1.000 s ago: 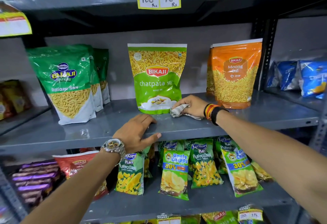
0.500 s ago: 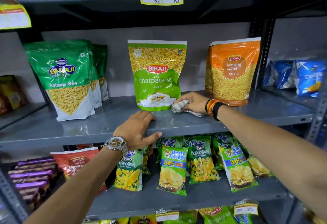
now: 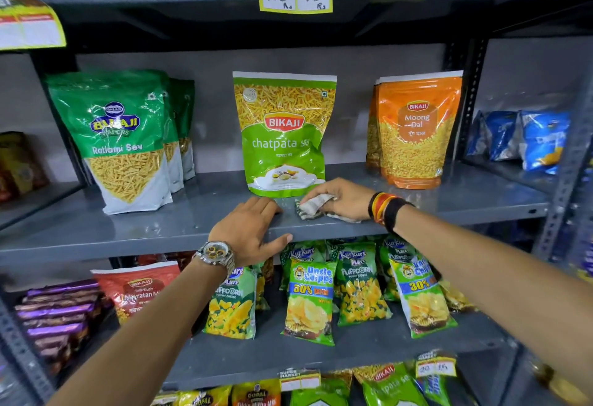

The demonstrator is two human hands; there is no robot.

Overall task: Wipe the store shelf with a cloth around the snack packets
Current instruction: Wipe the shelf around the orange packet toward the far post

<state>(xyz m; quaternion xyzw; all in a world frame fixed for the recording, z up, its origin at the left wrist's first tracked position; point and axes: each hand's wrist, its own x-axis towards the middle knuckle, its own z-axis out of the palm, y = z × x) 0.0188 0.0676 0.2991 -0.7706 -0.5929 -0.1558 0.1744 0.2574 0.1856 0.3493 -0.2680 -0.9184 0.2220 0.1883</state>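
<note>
- Far left on the grey shelf (image 3: 96,229): Ratlami Sev packets (image 3: 118,139), upright, in a row front to back.
- Left hand (image 3: 250,229): flat, palm down on the shelf's front edge; fingers (image 3: 266,208) spread open, holding nothing; thumb hooked over the lip; wristwatch (image 3: 215,254) on the wrist.
- Centre: chatpata sev packet (image 3: 284,132), upright, just behind both hands.
- Cloth (image 3: 313,206): crumpled, pressed on the shelf just in front of that packet's right lower corner, close beside the left fingertips.
- Right hand (image 3: 340,198): on top of the cloth, fingers curled closed over it; bands (image 3: 385,209) round the wrist.
- Right: Moong Dal packets (image 3: 417,129), upright, apart from the cloth.
</note>
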